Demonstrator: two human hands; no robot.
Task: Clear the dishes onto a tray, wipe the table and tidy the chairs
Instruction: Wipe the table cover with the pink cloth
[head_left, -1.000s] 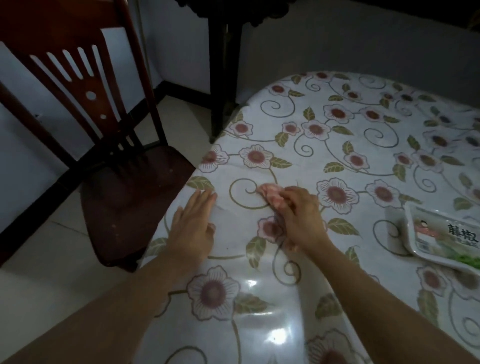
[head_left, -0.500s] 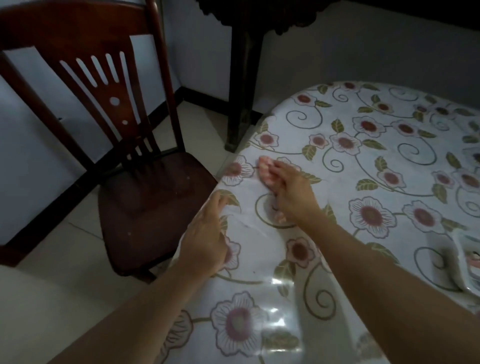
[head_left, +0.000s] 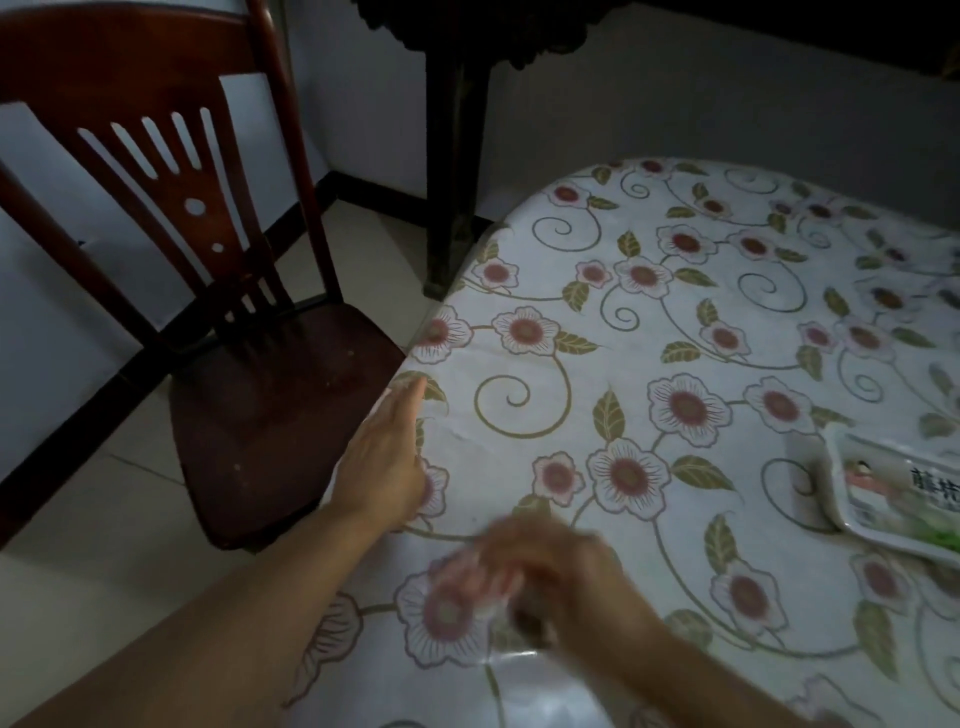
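A round table covered with a glossy floral cloth is seen from above in dim light, with both bare forearms of a person reaching in from the near edge. The left hand is laid flat on the cloth at the table's left rim, fingers straight and together, gripping nothing. The right hand is smeared by motion blur near the bottom centre of the frame; a pinkish cloth is bunched beneath its fingers and pressed against the tabletop, over one of the printed flowers. How tightly the fingers are curled cannot be told through the blur, but the rag is plainly held under them. At the right edge of the picture a white plastic food tray, sealed with printed film and showing something green inside, is set on the table, well apart from both hands and partly cut off by the frame. A dark red wooden chair with a slotted back is stood just beside the table's left rim, its seat turned toward the table, on a pale tiled floor. Behind the table a dark carved furniture leg is seen against a light wall.
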